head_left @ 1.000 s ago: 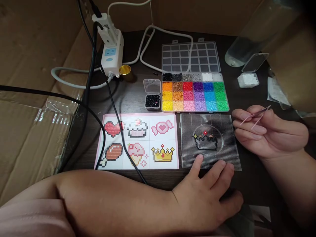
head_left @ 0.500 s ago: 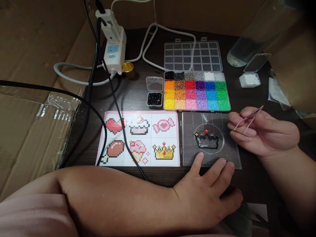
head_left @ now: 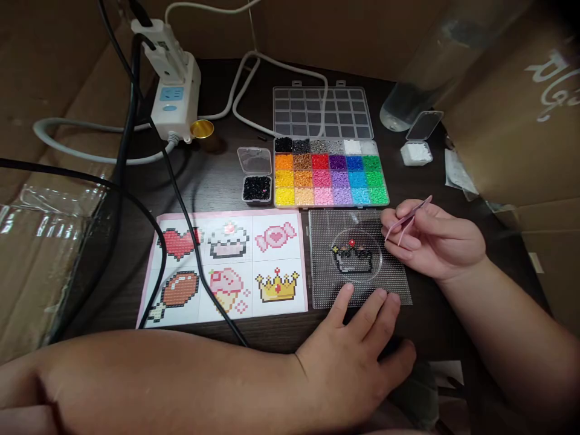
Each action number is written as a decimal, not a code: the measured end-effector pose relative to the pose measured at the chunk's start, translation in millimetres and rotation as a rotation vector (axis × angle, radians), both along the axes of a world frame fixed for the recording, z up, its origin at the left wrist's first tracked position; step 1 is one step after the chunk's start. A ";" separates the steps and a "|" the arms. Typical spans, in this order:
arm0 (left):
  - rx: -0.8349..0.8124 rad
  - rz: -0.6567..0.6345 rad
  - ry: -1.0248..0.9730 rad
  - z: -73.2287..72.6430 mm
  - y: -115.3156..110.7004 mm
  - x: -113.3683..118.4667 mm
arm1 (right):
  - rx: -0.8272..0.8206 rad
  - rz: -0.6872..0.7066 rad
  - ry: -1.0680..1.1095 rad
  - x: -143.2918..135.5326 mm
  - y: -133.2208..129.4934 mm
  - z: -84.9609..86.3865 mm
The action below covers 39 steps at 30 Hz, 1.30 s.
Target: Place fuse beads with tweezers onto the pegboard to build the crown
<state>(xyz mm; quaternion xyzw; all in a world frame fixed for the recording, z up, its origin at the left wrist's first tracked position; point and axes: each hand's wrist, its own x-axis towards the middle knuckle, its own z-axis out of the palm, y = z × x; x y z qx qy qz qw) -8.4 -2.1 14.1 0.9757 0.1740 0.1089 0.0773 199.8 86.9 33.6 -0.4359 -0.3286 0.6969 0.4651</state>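
Observation:
My right hand (head_left: 437,241) holds pink tweezers (head_left: 410,219) at the right edge of a clear pegboard (head_left: 394,289). The tweezers' tips are apart, and I see no bead between them. My left hand (head_left: 362,344) lies palm down with its fingers spread, fingertips at the pegboard's near edge. On the board, inside a clear round ring (head_left: 379,266), sits a cake-shaped bead outline (head_left: 352,260), mostly black, with a red piece on top and a yellow one at its left. Left of the board lies a pattern sheet (head_left: 277,238) with a heart, cupcake, candy, drumstick, ice cream and crown.
Behind the board stands an open sorted bead case (head_left: 330,172). Small open boxes hold black beads (head_left: 257,188) and white beads (head_left: 415,153). A gold cup (head_left: 202,129) stands by a white power strip (head_left: 174,99). Black cables (head_left: 176,181) cross the sheet; cardboard walls surround the table.
The whole view has shifted, so the table's things sit further left in the picture. Both hands keep nearly the same pose by the board, tweezers still in the right one.

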 end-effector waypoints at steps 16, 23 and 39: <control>0.000 0.002 0.023 3.2 0.5 -0.5 | -0.006 -0.019 -0.044 -1.4 -1.2 1.4; -0.022 -0.001 0.015 1.4 -1.6 -0.4 | 0.024 0.019 -0.046 1.5 0.5 -1.2; -0.014 0.004 -0.001 -2.6 -1.3 -0.4 | 0.669 0.005 -0.765 -23.3 -30.8 -4.5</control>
